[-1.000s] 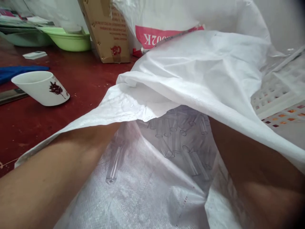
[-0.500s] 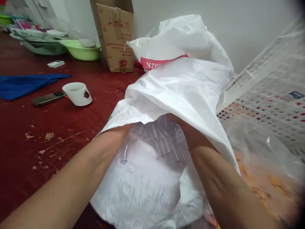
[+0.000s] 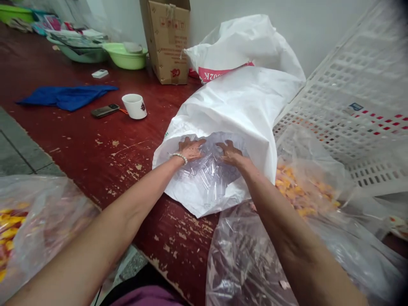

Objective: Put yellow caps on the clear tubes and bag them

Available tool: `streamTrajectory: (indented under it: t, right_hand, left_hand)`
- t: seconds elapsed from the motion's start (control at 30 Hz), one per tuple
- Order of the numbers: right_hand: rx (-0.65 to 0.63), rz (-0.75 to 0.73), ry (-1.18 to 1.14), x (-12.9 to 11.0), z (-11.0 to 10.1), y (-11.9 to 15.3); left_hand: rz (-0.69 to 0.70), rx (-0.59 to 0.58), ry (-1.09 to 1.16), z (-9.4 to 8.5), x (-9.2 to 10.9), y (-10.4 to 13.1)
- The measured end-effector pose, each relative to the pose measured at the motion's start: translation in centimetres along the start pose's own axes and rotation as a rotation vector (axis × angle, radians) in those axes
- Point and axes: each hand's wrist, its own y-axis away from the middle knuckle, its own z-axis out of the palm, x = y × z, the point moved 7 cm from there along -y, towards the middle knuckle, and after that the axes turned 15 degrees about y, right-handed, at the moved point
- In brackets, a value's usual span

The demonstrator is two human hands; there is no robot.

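Observation:
A large white woven sack (image 3: 236,97) lies on the red table with its mouth toward me. Clear plastic tubes (image 3: 212,176) are heaped just inside the mouth. My left hand (image 3: 191,148), with a beaded bracelet (image 3: 179,158) at the wrist, rests on the left side of the heap, fingers spread. On the right side of the heap my right hand (image 3: 230,152) lies with its fingers apart. Both hands touch the tubes; neither is closed around any. Deeper inside, the sack's contents are hidden.
Left of the sack stand a white cup (image 3: 134,106), a phone (image 3: 105,111) and a blue cloth (image 3: 66,97). A cardboard box (image 3: 170,46) is behind. At right, a white plastic basket (image 3: 360,93) leans near clear bags of orange pieces (image 3: 296,187).
Both hands have come out from deep in the sack to its mouth and now show, over a heap of tubes. The view has shifted back, showing more table and bags.

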Motion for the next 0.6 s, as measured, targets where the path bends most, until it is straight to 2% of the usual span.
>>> streamTrajectory:
  t: [0.07, 0.17, 0.23, 0.27, 0.33, 0.4, 0.47, 0.53, 0.6]
  right_hand:
    - [0.091, 0.062, 0.008, 0.2, -1.0, 1.6]
    - [0.332, 0.152, -0.015, 0.5, -2.8, 5.0]
    - [0.449, 0.135, -0.037, 0.0, -3.3, 7.8]
    - [0.458, 0.092, -0.048, -0.6, -2.9, 9.3]
    - [0.367, -0.026, -0.051, -2.0, -1.3, 12.0]
    - [0.189, -0.119, 0.003, -3.2, 1.4, 14.5]
    - [0.058, -0.134, 0.062, -3.4, 3.7, 16.5]
    - [0.036, -0.097, 0.06, -2.9, 5.0, 17.7]
    - [0.101, -0.048, 0.005, -2.3, 5.0, 17.9]
  left_hand:
    - [0.019, -0.007, 0.003, -0.5, 0.0, 0.6]
    - [0.076, -0.035, -0.03, -1.4, 0.4, 1.0]
    - [0.093, -0.055, -0.097, -1.8, 0.8, 1.4]
    - [0.091, -0.058, -0.135, -2.0, 0.9, 1.7]
    - [0.088, -0.043, -0.194, -2.3, 1.3, 2.4]
    - [0.115, 0.0, -0.232, -2.5, 1.7, 3.5]
    - [0.174, 0.096, -0.261, -2.9, 2.5, 5.0]
    - [0.265, 0.221, -0.257, -3.3, 3.6, 7.2]
    - [0.384, 0.283, -0.222, -3.0, 4.8, 9.9]
